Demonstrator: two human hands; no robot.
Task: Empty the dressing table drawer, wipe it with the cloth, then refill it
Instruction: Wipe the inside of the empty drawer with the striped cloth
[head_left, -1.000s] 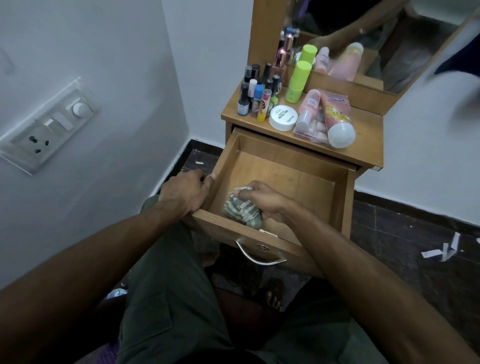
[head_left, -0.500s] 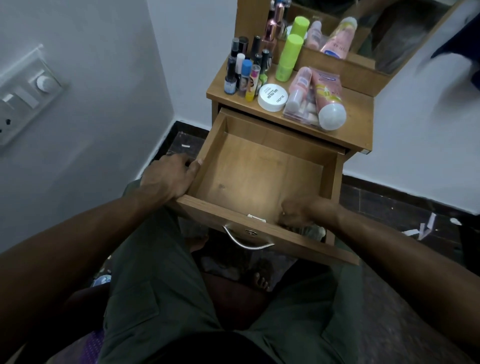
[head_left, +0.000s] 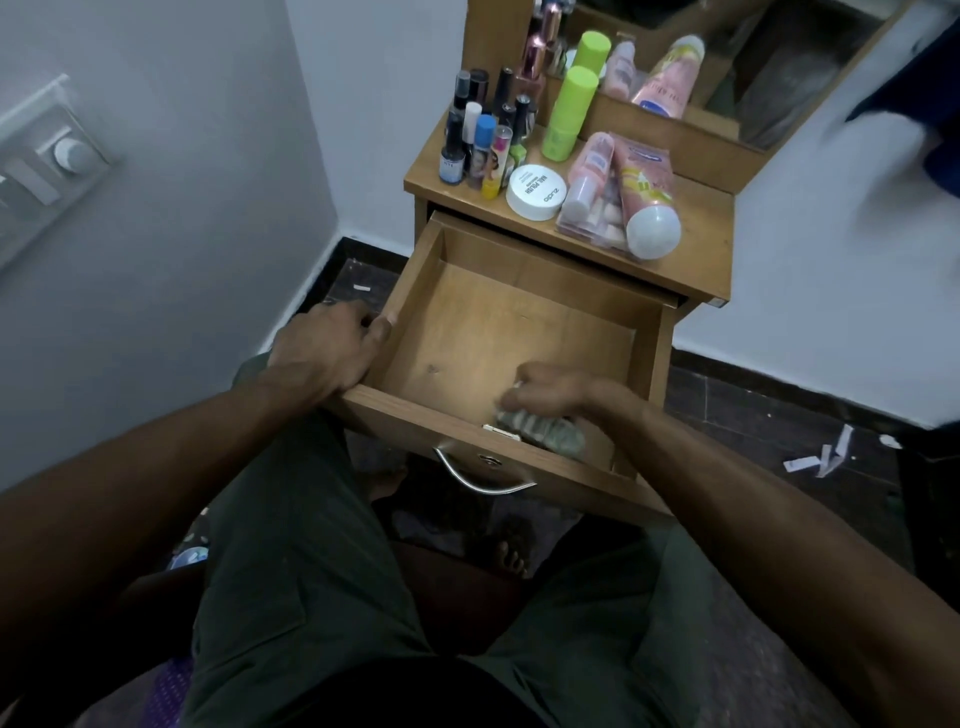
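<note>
My left hand (head_left: 324, 353) gripped the drawer (head_left: 511, 332) at its front-left corner, fingers curled over the left wall and thumb along the rim. My right hand (head_left: 545, 389) was down inside, near the front wall and toward the right side, fingers bunched around the cloth (head_left: 540, 430). The cloth, crumpled and grey-green, sat against the inside of the front wall, just above the metal handle (head_left: 483, 475). The hand was blurred, so how tightly it clenched the cloth I could not tell, but the fingers were curled on it. The drawer stood pulled well out from the dressing table (head_left: 696, 260), and apart from the cloth and my hand its wooden floor showed bare.

Up on the tabletop, the things were crowded. At the back-left corner stood a cluster of small bottles (head_left: 483, 140). Just beside them, a tall green tube (head_left: 569, 111) stood upright against the mirror (head_left: 769, 78) frame. Near the front edge lay a round white jar (head_left: 536, 191), touching a clear pouch (head_left: 597, 208) of pink items, and a pink bottle (head_left: 644, 202) with a white cap lay on the pouch. On the wall to the left sat a switchboard (head_left: 47, 166), and paper scraps (head_left: 826, 452) lay on the dark floor at right.
</note>
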